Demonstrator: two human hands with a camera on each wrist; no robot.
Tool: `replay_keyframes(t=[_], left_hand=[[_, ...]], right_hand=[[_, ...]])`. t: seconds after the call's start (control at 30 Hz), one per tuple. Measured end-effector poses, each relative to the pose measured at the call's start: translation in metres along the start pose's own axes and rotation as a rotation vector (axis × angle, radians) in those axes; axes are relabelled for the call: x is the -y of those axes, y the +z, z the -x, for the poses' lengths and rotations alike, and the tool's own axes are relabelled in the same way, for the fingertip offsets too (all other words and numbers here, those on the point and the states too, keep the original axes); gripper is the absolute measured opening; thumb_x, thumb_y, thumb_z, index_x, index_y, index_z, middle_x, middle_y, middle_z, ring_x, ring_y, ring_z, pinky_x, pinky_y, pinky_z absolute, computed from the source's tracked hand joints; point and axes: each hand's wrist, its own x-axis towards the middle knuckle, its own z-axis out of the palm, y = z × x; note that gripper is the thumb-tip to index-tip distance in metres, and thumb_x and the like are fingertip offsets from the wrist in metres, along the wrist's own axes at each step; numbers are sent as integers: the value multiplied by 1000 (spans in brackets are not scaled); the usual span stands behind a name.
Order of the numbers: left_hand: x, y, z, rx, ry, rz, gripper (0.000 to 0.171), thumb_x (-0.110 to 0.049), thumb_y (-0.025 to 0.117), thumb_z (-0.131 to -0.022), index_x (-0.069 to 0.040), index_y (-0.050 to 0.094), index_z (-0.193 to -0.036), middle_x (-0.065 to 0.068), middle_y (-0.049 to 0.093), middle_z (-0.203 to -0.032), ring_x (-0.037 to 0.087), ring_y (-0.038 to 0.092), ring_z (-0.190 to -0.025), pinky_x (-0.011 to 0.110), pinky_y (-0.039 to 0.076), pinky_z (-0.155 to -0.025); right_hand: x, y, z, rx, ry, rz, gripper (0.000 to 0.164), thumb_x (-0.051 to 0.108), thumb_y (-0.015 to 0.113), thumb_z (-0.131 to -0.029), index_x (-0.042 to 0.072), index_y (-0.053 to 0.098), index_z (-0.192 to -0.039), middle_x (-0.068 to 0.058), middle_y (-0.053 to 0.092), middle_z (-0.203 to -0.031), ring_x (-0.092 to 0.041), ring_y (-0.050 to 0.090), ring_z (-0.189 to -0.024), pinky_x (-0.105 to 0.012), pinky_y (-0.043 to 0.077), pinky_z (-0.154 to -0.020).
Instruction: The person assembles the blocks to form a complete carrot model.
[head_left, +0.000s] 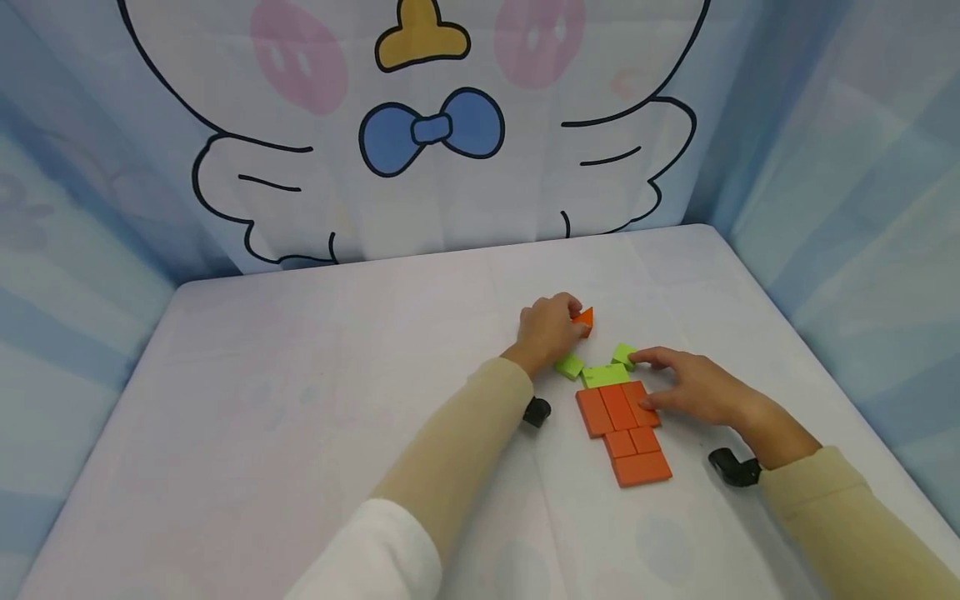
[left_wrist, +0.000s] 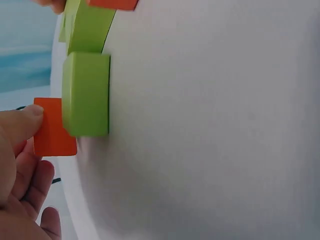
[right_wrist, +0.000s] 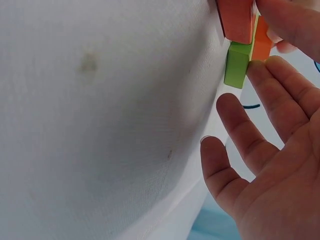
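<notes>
My left hand (head_left: 550, 329) pinches an orange block (left_wrist: 52, 127) with a triangular outline, beyond a small green block (left_wrist: 89, 95) on the table. Beside that stands a wider green block (head_left: 605, 376), and at its right another small green block (head_left: 622, 355). Fingertips of my right hand (head_left: 697, 383) touch this right green block, with its thumb by the upper orange-red blocks (head_left: 617, 407); the other fingers stay spread. Flat orange-red rectangular blocks lie edge to edge in rows, narrowing toward the wide bottom block (head_left: 642, 469).
Both hands work over a white cloth-covered table (head_left: 300, 433). A printed curtain (head_left: 431, 200) hangs behind its far edge, with more curtain on both sides. A black device (head_left: 733, 468) sits at the right wrist and another (head_left: 537, 412) at the left.
</notes>
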Motion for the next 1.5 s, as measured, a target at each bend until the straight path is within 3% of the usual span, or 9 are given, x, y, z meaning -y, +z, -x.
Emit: replay_keyframes(t=[0.27, 0.47, 0.67, 0.87, 1.27, 1.37, 1.5], left_hand=[[8, -11, 18, 19, 80, 95, 31, -31, 72, -95, -16, 69, -121, -7, 70, -113, 12, 57, -100, 29, 39, -94], [4, -26, 46, 42, 205, 145, 30, -29, 73, -94, -13, 69, -119, -3, 72, -113, 12, 58, -101, 26, 43, -91], [-4, -33, 80, 112, 306, 140, 29, -28, 74, -93, -11, 70, -117, -4, 71, -108, 11, 59, -99, 19, 45, -84], [-11, -24, 110, 166, 394, 52, 28, -31, 75, -92, -15, 71, -114, -8, 70, -103, 4, 54, -89, 19, 41, -83], [-28, 6, 147, 190, 562, -51, 26, -39, 79, -87, -22, 72, -106, -21, 68, -92, -8, 46, -76, 13, 33, -71], [-33, 11, 153, 208, 579, -69, 27, -42, 80, -85, -24, 72, -105, -23, 65, -88, -11, 44, -72, 11, 31, -67], [-38, 16, 158, 266, 542, -57, 27, -42, 80, -85, -28, 73, -106, -26, 63, -86, -14, 46, -74, 10, 31, -67]], right_hand=[[2, -1, 1, 17, 23, 6, 67, 29, 75, -89, 5, 48, -145, -30, 49, -136, -48, 44, -123, -67, 37, -99], [2, -3, 4, 10, 17, 8, 67, 29, 76, -89, 5, 48, -145, -31, 50, -135, -48, 45, -122, -67, 37, -98], [2, -1, 5, -4, -4, 8, 67, 29, 77, -89, 4, 48, -144, -31, 50, -135, -49, 46, -122, -68, 37, -97], [0, 0, 4, -15, -27, 8, 67, 29, 77, -88, 3, 49, -143, -32, 51, -135, -49, 46, -123, -68, 36, -98], [1, 1, 2, -17, -27, 17, 66, 29, 77, -88, 5, 50, -143, -30, 52, -132, -48, 48, -120, -68, 38, -96], [3, 1, 2, -19, -29, 16, 66, 30, 77, -88, 5, 50, -143, -29, 52, -132, -47, 48, -120, -68, 38, -96], [5, 1, 2, -23, -39, 15, 66, 30, 77, -87, 5, 50, -142, -29, 53, -131, -47, 48, -120, -68, 38, -96]])
